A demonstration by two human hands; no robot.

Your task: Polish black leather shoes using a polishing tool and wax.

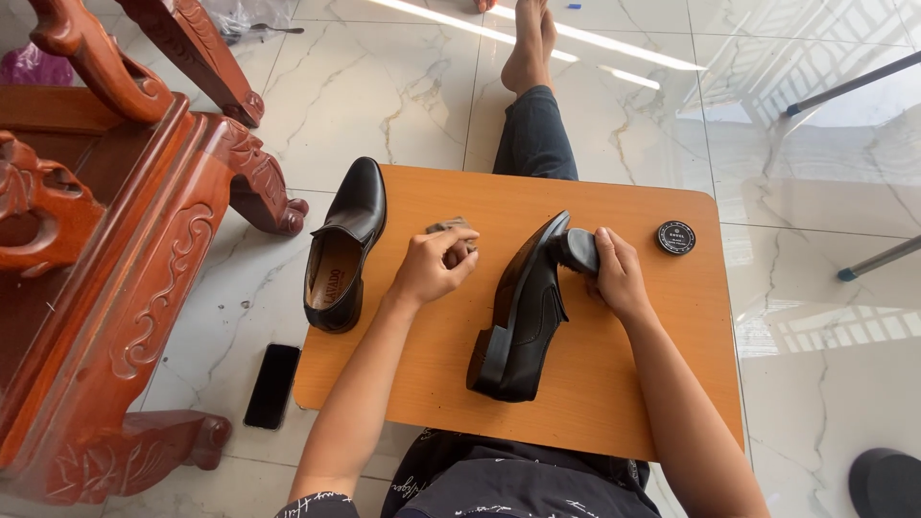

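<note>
Head view: wooden board (614, 384) over marble floor (384, 86). Shoe (523, 317) mid-board, tipped sideways; right hand (619, 278) clasping its toe, left hand (432, 267) clenching cloth (451, 230) beside shoe.

A white marble floor (384, 86) with grey veins caught bright streaks of light, far beyond the fingertips. Carved red-brown wooden furniture (106, 249) stood well to the left of the fingers, a black phone (271, 385) lying on the tiles beside it. Metal legs (878, 259) crossed the floor far to the right.
</note>
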